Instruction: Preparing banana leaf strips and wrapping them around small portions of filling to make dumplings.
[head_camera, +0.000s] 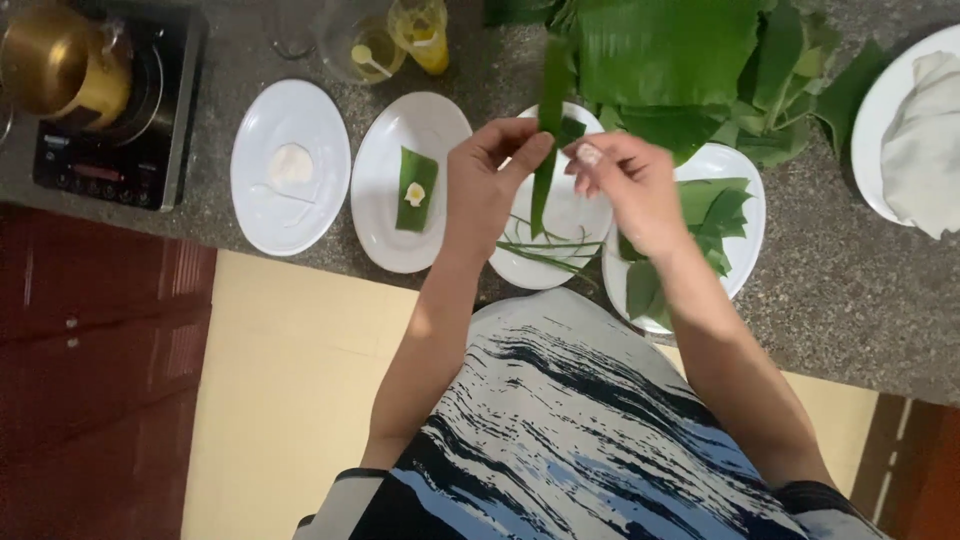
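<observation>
Fingers (525, 150) pinching green leaf strip (545, 170), white plates (290, 110)

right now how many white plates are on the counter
5. Far-left white oval plate with dough; next holding a folded leaf; one behind the hands; one with leaf pieces; one at the right edge, cut off.

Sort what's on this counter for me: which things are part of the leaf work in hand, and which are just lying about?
In use:
- leaf strip, pinched by left hand and right hand
- middle plate with thin leaf strings
- plate of cut leaves
- leaf pile
- plate with filled leaf piece

Lying about:
- stove
- brass pot
- oil jug
- white cloth
</observation>
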